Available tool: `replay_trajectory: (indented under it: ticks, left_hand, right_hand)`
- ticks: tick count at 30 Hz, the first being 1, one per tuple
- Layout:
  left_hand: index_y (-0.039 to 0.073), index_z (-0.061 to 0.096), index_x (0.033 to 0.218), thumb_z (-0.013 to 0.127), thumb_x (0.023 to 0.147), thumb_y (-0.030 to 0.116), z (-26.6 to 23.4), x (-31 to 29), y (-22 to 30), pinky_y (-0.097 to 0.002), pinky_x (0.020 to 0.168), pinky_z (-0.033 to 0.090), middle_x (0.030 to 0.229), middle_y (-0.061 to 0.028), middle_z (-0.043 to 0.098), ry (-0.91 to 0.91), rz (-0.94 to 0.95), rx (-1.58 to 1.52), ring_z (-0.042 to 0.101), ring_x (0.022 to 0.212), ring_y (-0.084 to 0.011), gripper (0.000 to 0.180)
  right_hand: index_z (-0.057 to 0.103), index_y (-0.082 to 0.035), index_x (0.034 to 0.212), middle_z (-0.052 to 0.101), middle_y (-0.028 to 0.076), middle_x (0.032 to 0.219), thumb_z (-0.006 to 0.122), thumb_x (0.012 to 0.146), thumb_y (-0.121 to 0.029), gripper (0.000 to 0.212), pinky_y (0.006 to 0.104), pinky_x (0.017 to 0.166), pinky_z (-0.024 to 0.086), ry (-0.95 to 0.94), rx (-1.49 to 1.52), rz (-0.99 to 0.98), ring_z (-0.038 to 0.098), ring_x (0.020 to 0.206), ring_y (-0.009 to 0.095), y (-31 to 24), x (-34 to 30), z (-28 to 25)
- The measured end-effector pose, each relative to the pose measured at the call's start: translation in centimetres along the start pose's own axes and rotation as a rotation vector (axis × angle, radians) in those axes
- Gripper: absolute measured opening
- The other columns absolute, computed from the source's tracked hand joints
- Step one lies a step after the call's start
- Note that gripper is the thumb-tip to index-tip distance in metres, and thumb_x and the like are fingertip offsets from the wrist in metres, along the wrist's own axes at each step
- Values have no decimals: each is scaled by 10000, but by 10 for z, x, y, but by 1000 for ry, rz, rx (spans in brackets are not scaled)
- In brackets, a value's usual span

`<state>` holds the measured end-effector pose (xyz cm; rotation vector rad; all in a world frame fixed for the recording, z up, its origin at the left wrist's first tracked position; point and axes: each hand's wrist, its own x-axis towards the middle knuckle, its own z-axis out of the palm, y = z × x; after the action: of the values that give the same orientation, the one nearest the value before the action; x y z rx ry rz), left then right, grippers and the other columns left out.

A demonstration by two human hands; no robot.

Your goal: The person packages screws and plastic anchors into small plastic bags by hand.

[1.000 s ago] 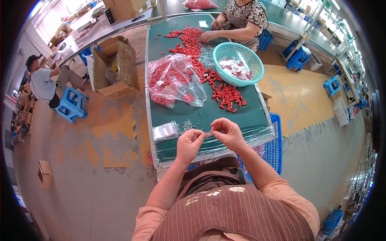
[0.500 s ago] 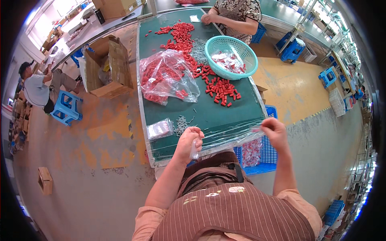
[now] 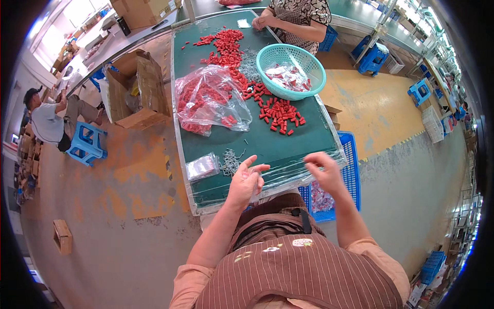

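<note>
My left hand (image 3: 246, 183) is above the near edge of the green-topped table (image 3: 303, 145). Its index finger points out to the right, while the lower fingers curl round a small clear plastic bag (image 3: 255, 194), partly hidden by the palm. To the right, my right hand (image 3: 325, 172) hovers over the near right corner, slightly blurred; its fingers are bent and apart from the thumb, with nothing seen between them. Beside my left hand lie a heap of grey screws (image 3: 231, 161) and a stack of clear bags (image 3: 202, 167). Loose red plugs (image 3: 280, 115) are scattered farther up.
A large clear bag of red plugs (image 3: 208, 98) and a turquoise basket of filled packets (image 3: 312, 88) stand on the table. A blue crate (image 3: 351, 167) with packets is below its right edge. Opposite, a co-worker's hands (image 3: 264, 20) work. An open carton (image 3: 154, 85) stands left.
My right hand has moved left, and the small packet it pinched is no longer in its fingers. My left index finger has stretched out. The view has shifted slightly.
</note>
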<state>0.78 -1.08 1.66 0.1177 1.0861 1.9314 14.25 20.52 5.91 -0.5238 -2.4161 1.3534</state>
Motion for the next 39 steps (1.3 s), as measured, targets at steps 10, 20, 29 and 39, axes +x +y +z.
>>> replay_trajectory:
  ticks: [10, 20, 29, 39]
  left_hand:
    - [51, 322, 1400, 432, 978, 45, -1, -5, -6, -196, 465, 382, 1186, -97, 530, -38, 227, 65, 481, 591, -51, 436]
    - [60, 603, 963, 586, 934, 136, -9, -6, -6, -184, 472, 333, 762, 32, 565, 151, 196, 207, 426, 551, -28, 82]
    - [55, 639, 968, 657, 886, 138, -8, -13, 19, -177, 496, 315, 730, 71, 543, 86, 130, 350, 427, 579, -6, 119]
    - [-8, 679, 922, 671, 856, 116, -11, -14, 32, -210, 640, 442, 810, 3, 650, 78, 2, 620, 541, 719, -48, 141]
  right_hand:
    - [621, 22, 967, 588, 17, 888, 621, 889, -80, 129, 210, 670, 448, -253, 460, 112, 551, 771, 69, -20, 6, 108]
    - [628, 4, 927, 626, 2, 846, 608, 890, -92, 105, 209, 705, 449, -285, 569, 217, 549, 770, 62, -18, 22, 94]
    - [633, 2, 918, 616, -17, 830, 659, 866, -45, 75, 192, 673, 447, -410, 491, 195, 542, 759, 38, -18, 28, 85]
    - [642, 15, 903, 621, 5, 801, 660, 853, -89, 116, 232, 685, 458, -554, 396, 170, 550, 758, 66, -22, 35, 77]
